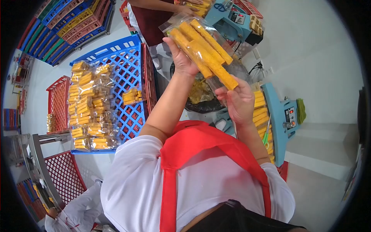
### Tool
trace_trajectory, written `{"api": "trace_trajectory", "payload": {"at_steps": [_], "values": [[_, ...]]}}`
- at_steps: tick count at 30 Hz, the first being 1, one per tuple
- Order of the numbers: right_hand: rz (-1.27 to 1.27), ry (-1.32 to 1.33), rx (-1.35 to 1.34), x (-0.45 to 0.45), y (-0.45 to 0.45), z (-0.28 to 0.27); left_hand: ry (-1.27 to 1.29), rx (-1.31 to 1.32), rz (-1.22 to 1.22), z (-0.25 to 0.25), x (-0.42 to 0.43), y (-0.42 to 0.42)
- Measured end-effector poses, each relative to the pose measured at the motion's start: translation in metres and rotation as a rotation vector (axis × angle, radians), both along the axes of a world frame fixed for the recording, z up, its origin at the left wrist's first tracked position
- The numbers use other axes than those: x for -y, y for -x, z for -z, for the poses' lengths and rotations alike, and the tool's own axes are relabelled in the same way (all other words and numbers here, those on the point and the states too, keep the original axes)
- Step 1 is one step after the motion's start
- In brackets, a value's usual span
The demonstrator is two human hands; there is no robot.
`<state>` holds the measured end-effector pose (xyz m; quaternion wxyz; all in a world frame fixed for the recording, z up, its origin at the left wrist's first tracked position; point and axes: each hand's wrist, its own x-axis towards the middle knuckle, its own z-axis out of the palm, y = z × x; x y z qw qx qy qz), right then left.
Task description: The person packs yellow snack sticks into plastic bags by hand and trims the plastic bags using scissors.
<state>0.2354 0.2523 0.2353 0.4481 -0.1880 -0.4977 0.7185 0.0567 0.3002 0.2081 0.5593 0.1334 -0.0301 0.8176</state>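
Note:
A clear plastic bag of long yellow-orange sticks [205,50], apparently a baked snack, is held up at a slant before my chest. My left hand [182,58] supports its left side, palm under the bag and thumb out at the edge. At the lower right end, my right hand [239,101] grips the bag's plastic, fingers bent beside the lowest stick. Below my right forearm lie more yellow sticks [261,116] in a row, with green-handled scissors [266,138] on top. They sit alongside a pale blue sealing machine [280,120].
A blue crate [125,81] at left holds stacked bags of sticks [87,104]. Red crates [60,100] stand further left. A black-lined bin [201,105] lies beneath my hands. A co-worker in a dark red apron [151,23] works ahead beside another blue machine [228,23].

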Motion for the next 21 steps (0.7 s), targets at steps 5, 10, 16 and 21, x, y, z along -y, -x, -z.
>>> {"api": "trace_trajectory", "payload": {"at_steps": [5, 10, 16, 21], "values": [[0.022, -0.029, 0.108, -0.004, 0.002, -0.002, -0.016, 0.02, 0.025, -0.007, 0.006, -0.008], [0.051, -0.006, 0.027, -0.008, -0.002, -0.002, -0.012, 0.022, 0.039, -0.007, 0.009, -0.008], [0.075, 0.043, -0.034, -0.016, -0.003, -0.001, -0.025, -0.02, 0.149, 0.002, 0.008, -0.016], [0.128, -0.119, 0.095, -0.008, 0.005, -0.007, -0.002, 0.013, 0.182, 0.004, 0.013, -0.026]]}}
